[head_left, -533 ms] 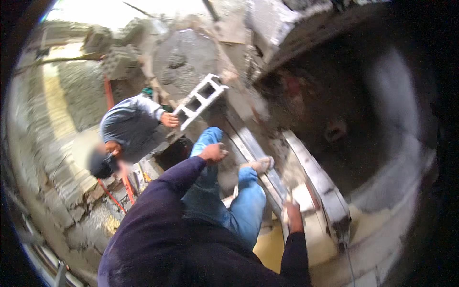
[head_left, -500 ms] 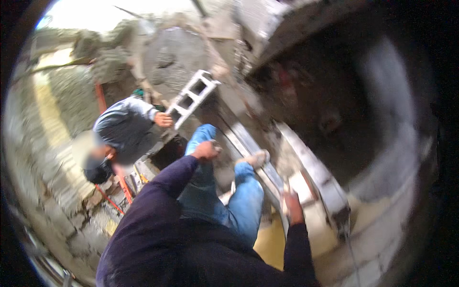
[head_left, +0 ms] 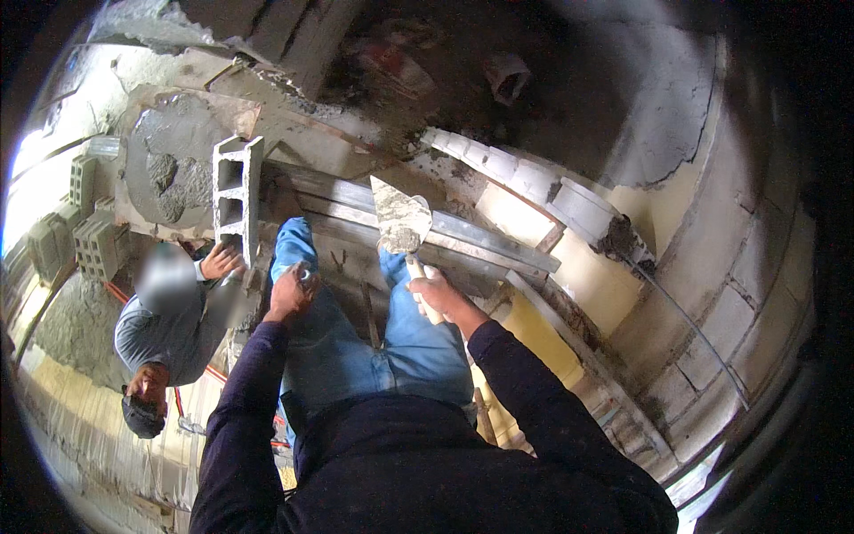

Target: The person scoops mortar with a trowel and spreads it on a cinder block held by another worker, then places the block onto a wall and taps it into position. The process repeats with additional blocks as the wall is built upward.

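Observation:
My right hand [head_left: 438,295] is wrapped round the handle of a trowel [head_left: 402,218]. Its pointed blade is smeared with grey mortar and lies above my right knee, pointing away from me. By my left knee, my left hand [head_left: 292,294] is closed; a small greyish bit shows at its fingers, too unclear to name. Just beyond it a hollow concrete block [head_left: 237,191] stands on end, its openings facing me. A co-worker's hand [head_left: 221,261] touches the lower end of that block.
Wet mortar [head_left: 178,151] is heaped on a board at the far left. Long metal-looking planks [head_left: 471,240] run past my knees. A co-worker [head_left: 165,329] is at the left, near stacked blocks [head_left: 96,242]. A low block wall [head_left: 534,182] and a thin rod [head_left: 689,320] lie to the right.
The view has turned, so the block and co-worker sit differently in it. My right hand has come in from the side to my right knee, and the trowel now shows plainly. My left hand stays at my left knee.

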`<action>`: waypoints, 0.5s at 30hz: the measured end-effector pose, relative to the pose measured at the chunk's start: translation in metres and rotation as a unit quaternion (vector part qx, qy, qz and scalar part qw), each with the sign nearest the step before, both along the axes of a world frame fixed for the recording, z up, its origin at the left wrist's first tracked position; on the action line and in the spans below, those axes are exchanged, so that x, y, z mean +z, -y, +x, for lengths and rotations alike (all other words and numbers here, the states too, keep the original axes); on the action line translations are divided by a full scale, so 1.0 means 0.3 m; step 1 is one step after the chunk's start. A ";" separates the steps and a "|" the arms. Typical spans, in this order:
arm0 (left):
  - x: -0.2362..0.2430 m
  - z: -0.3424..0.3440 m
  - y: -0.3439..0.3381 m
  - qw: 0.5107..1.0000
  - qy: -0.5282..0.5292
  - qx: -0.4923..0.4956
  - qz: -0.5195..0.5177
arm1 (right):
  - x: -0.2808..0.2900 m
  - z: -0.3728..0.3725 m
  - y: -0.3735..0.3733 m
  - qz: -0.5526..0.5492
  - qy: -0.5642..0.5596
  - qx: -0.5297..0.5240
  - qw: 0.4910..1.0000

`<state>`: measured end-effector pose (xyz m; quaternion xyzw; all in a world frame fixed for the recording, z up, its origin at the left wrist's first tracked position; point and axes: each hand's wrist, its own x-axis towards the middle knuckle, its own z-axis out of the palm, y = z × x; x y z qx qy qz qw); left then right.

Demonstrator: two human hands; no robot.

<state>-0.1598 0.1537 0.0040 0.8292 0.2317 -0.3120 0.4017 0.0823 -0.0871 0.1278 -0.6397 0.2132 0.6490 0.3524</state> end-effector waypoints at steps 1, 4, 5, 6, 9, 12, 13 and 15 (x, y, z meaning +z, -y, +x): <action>0.009 -0.005 -0.001 0.997 -0.059 -0.036 -0.016 | -0.004 -0.015 0.021 0.015 -0.019 -0.007 1.000; 0.085 0.003 -0.014 0.970 -0.228 -0.080 -0.005 | -0.023 -0.047 0.068 -0.032 -0.044 -0.077 0.996; 0.118 0.013 -0.015 0.963 -0.236 -0.126 0.004 | -0.035 -0.052 0.074 -0.067 -0.060 -0.080 0.993; 0.149 0.024 -0.012 0.969 -0.219 -0.108 0.024 | -0.041 -0.054 0.085 -0.024 -0.023 -0.080 0.996; 0.211 0.041 0.001 0.991 -0.119 -0.027 0.048 | -0.074 -0.045 0.088 -0.065 -0.039 -0.075 0.994; 0.216 0.038 0.016 0.989 -0.114 -0.072 0.060 | -0.090 -0.029 0.080 -0.112 -0.050 -0.038 0.992; 0.209 0.036 0.022 0.993 -0.091 -0.055 0.056 | -0.093 -0.024 0.074 -0.095 -0.040 -0.035 0.994; 0.193 0.027 0.031 0.996 -0.079 -0.022 0.039 | -0.096 -0.016 0.056 -0.093 -0.042 -0.008 0.995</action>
